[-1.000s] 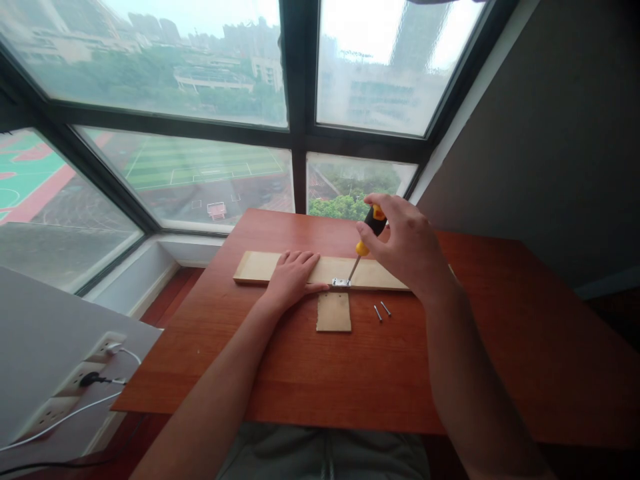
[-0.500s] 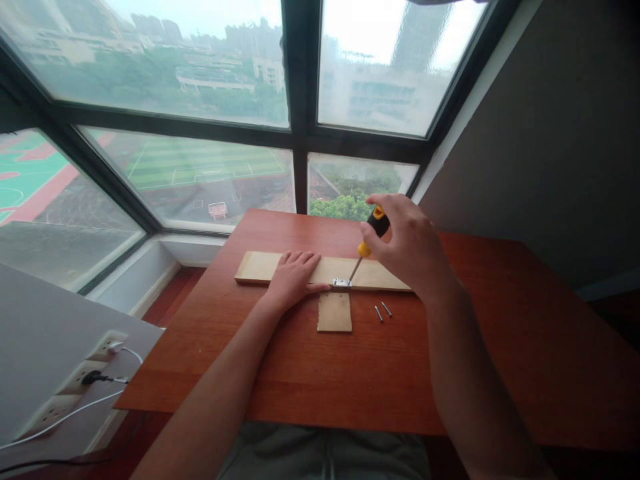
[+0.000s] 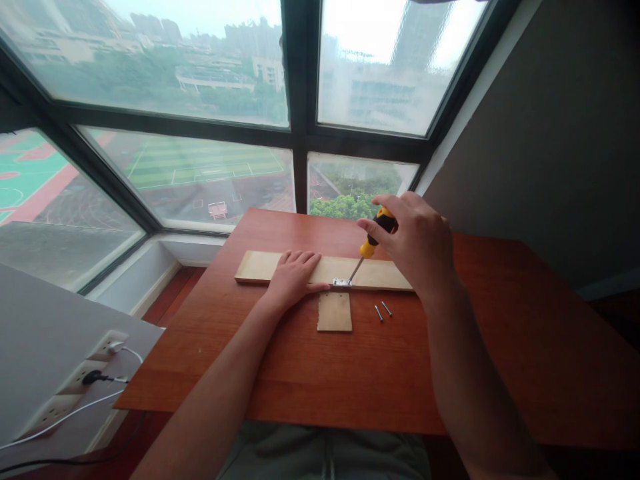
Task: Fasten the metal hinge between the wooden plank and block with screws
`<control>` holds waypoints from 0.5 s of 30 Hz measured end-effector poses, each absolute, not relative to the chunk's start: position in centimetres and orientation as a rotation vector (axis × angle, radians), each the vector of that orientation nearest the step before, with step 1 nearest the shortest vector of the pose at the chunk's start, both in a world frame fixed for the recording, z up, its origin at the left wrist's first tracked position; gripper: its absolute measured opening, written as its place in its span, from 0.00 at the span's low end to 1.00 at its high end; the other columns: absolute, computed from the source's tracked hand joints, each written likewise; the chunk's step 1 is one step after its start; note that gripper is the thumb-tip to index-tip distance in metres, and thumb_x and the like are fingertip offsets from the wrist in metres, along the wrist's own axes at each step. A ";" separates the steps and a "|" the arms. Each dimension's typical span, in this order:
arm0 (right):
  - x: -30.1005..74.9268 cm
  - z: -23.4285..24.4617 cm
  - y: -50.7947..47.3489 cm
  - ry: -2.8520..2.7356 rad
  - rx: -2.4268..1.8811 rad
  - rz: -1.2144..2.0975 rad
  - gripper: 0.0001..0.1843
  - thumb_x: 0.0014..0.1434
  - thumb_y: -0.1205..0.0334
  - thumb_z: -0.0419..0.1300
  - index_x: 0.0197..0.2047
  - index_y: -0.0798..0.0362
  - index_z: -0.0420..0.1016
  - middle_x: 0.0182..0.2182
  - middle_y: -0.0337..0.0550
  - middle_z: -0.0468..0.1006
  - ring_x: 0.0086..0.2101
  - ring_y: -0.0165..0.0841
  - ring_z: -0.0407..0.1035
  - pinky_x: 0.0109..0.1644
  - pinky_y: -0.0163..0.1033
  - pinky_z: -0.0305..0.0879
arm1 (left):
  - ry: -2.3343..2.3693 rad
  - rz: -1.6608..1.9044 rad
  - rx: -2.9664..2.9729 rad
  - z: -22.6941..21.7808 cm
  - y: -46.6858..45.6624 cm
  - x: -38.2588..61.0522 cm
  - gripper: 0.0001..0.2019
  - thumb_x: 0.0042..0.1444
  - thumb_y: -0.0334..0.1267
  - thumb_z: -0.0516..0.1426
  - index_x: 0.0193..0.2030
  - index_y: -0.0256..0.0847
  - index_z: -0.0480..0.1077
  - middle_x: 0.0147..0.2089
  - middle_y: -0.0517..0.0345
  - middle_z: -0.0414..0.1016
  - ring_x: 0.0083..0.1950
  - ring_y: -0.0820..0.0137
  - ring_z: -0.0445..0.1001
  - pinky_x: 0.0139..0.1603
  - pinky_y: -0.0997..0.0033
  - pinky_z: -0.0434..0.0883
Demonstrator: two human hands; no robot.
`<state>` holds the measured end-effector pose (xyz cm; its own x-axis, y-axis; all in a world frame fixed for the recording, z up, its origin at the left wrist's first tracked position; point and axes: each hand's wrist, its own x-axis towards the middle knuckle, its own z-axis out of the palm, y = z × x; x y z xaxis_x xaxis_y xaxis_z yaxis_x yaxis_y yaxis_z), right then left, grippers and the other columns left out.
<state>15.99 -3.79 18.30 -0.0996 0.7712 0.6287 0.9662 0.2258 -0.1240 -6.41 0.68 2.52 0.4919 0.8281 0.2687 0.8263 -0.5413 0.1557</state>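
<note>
The right hand [image 3: 420, 243] has its grip round a screwdriver [image 3: 369, 247], its tip too small to make out at the metal bracket [image 3: 343, 283] on the board [image 3: 333, 268]; the left hand [image 3: 295, 275] lies spread there; the right arm [image 3: 463, 353] hides the board's end

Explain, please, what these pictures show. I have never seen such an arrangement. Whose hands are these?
There is no machine: a person works with two bare hands. Every picture comes from one camera on that person's head, looking forward and down. The left hand rests on a long wooden board. The right hand holds a yellow-and-black screwdriver, its tip at a silver metal piece by the board's near edge. Nearer the person, on the reddish table, lie a small flat piece and, to its right, two thin metal fasteners.
</note>
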 end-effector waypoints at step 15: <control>15.6 18.7 -4.3 -2.070 -1.252 -0.055 0.21 0.55 0.68 0.56 0.53 0.51 0.71 0.47 0.47 0.77 0.45 0.39 0.71 0.50 0.46 0.68 | 1.509 0.500 2.692 2.6 0.6 -6.4 0.35 0.56 0.63 0.55 0.65 0.45 0.63 0.63 0.47 0.69 0.64 0.54 0.64 0.68 0.52 0.52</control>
<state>15.64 -4.28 18.71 -0.2817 0.7597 0.5860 0.7896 0.5306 -0.3083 -6.37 0.62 2.55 0.4833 0.8334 0.2681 0.8286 -0.5343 0.1673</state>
